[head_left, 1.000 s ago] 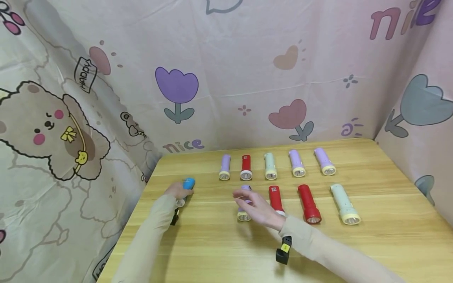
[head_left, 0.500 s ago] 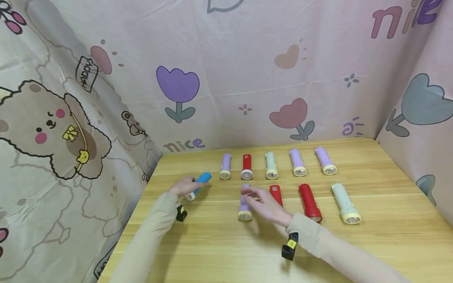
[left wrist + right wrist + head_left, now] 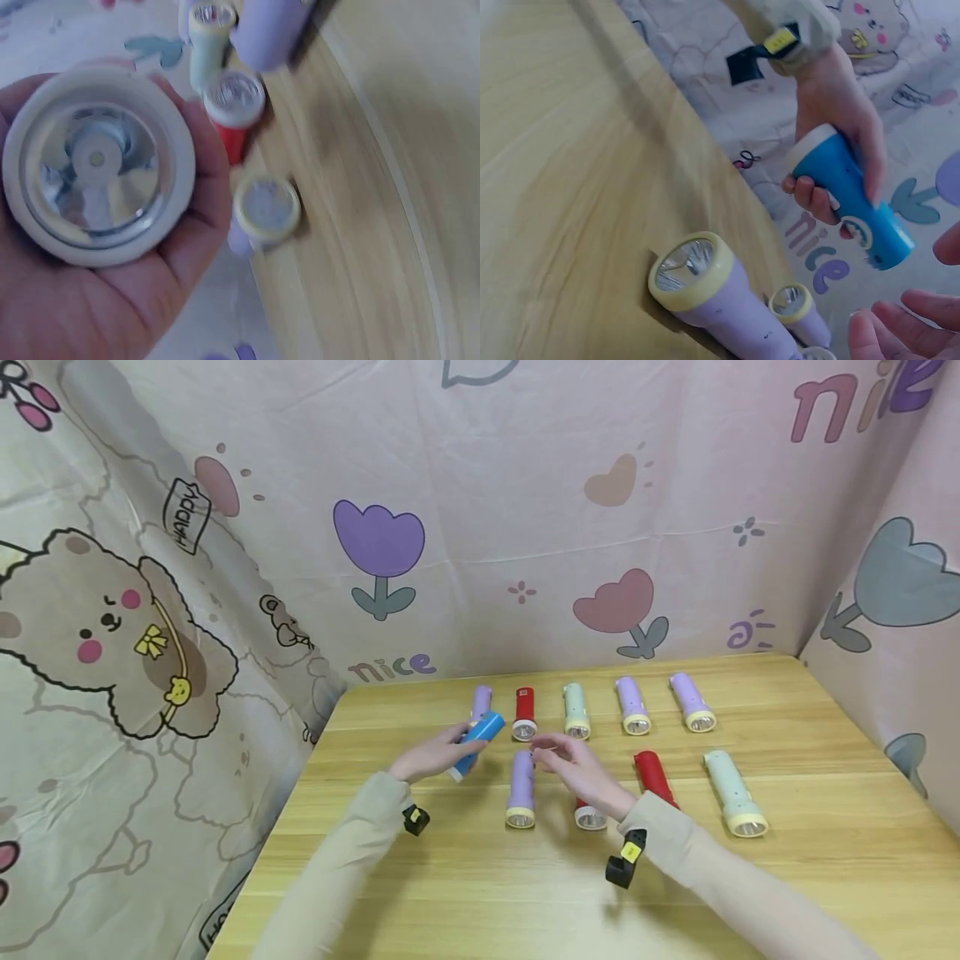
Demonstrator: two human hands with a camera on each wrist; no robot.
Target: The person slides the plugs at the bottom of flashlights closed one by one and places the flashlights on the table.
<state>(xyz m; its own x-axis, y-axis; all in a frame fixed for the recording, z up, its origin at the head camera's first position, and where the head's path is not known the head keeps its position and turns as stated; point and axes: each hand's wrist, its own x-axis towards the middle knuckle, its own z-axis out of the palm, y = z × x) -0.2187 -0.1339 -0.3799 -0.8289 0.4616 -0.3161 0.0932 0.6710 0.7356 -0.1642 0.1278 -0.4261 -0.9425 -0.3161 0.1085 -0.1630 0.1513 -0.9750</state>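
My left hand [image 3: 435,754] grips a blue flashlight [image 3: 480,743] with a white head, held above the table. In the right wrist view its fingers and thumb wrap round the blue flashlight [image 3: 855,202]; the left wrist view looks into its round lens [image 3: 97,165]. My right hand [image 3: 583,772] hovers with loosely bent fingers and holds nothing, just right of a purple flashlight [image 3: 522,785] with a cream rim. Beneath that hand lies a red flashlight [image 3: 591,817], partly hidden. Another red flashlight [image 3: 654,774] is partly covered by the right sleeve.
Along the back lie a purple flashlight [image 3: 482,697], a red one [image 3: 524,714], a pale green one [image 3: 576,710] and two more purple ones. A larger pale green flashlight [image 3: 735,793] lies front right. Printed cloth [image 3: 480,510] hangs behind the wooden table [image 3: 450,893].
My left hand has lifted the blue flashlight off the left side of the table and carried it right, towards the right hand. My right hand has shifted slightly right and farther back.
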